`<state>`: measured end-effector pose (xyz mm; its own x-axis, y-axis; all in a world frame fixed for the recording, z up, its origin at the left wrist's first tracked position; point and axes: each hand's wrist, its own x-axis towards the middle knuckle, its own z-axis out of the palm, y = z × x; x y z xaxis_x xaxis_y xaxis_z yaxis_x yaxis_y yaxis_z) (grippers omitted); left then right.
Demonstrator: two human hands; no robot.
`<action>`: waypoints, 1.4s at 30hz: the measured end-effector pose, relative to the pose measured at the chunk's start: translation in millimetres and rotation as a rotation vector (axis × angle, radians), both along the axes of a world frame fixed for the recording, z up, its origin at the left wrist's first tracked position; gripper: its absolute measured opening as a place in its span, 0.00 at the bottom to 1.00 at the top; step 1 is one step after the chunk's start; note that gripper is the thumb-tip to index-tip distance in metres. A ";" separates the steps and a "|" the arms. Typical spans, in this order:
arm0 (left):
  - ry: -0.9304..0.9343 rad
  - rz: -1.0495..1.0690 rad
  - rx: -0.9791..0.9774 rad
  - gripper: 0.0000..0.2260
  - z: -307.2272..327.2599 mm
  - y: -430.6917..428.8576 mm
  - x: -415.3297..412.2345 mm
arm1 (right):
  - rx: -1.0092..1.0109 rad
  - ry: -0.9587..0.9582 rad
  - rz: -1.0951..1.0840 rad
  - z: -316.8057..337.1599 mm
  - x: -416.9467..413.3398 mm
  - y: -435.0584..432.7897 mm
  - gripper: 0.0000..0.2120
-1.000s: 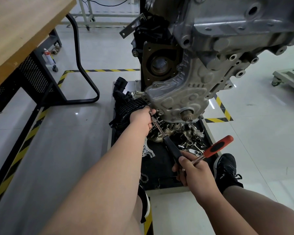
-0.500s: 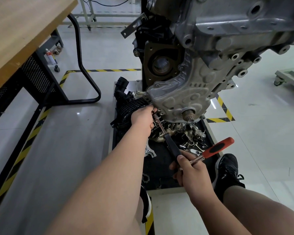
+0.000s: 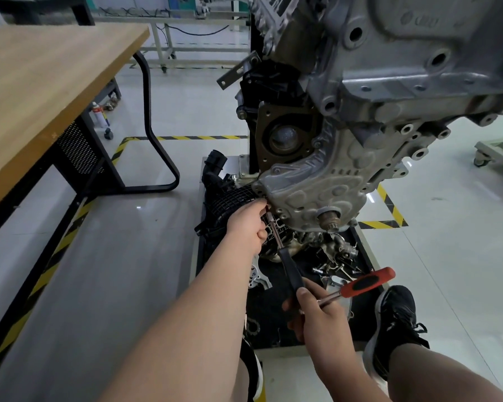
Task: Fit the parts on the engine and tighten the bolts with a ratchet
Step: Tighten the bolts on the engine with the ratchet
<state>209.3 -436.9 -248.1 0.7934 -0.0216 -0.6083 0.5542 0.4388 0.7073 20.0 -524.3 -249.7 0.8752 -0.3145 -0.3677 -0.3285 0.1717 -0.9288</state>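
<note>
Pale, glossy workshop floor [image 3: 157, 256] runs under everything, crossed by yellow-and-black hazard tape [image 3: 186, 137].

At the centre, the left hand [image 3: 246, 224] reaches forward with its fingers curled round the far tip of a black-handled driver [image 3: 292, 271], right where the thin metal shaft meets the lower left edge of the ribbed grey cover [image 3: 311, 195]. The bolt itself is hidden behind the fingers. The right hand [image 3: 317, 311], nearer and to the right, is closed round the near end of the driver's black handle. A ratchet [image 3: 366, 282] sticks out of this grip to the right, chrome shaft first and then a red-and-black handle. Its head is hidden inside the hand.

The cover sits at the bottom of the big grey engine [image 3: 389, 82], which fills the upper right and hangs over a black tray [image 3: 273, 314]. A stubby shaft end [image 3: 328, 219] pokes out of the cover just right of the driver's tip. Loose metal parts [image 3: 334, 256] lie on the tray's far right, and a black ribbed manifold [image 3: 224, 204] lies on its far left, just beyond the left hand.

A black shoe [image 3: 395, 323] stands at the tray's near right corner. On the left is a wooden table [image 3: 41, 82] on a black frame, and a white cart [image 3: 497, 149] shows at the right edge.
</note>
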 end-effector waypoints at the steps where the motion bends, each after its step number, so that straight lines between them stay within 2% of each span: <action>1: 0.010 0.003 -0.008 0.04 0.4 -0.1 0.1 | 0.002 0.004 -0.002 -0.1 0.4 0.9 0.11; 7: 0.033 0.006 0.001 0.05 1.0 -2.8 0.2 | -0.006 0.018 -0.003 -0.9 1.4 1.8 0.10; 17: 0.081 -0.003 0.048 0.08 0.7 -5.5 2.9 | 0.023 0.003 0.005 2.9 3.1 3.8 0.20; 27: 0.047 -0.007 0.099 0.09 3.4 -1.5 5.2 | 0.097 0.009 0.002 0.2 9.1 7.8 0.10; 34: 0.011 -0.099 0.299 0.17 10.3 1.1 3.2 | 0.256 0.011 0.000 -4.6 11.8 14.3 0.10; 37: -0.061 -0.132 0.408 0.17 12.5 2.8 -0.8 | 0.437 0.035 -0.046 -4.0 13.3 18.8 0.11; 42: -0.106 -0.162 0.458 0.13 16.0 4.4 -9.3 | 0.745 0.095 -0.131 -4.0 15.5 24.1 0.06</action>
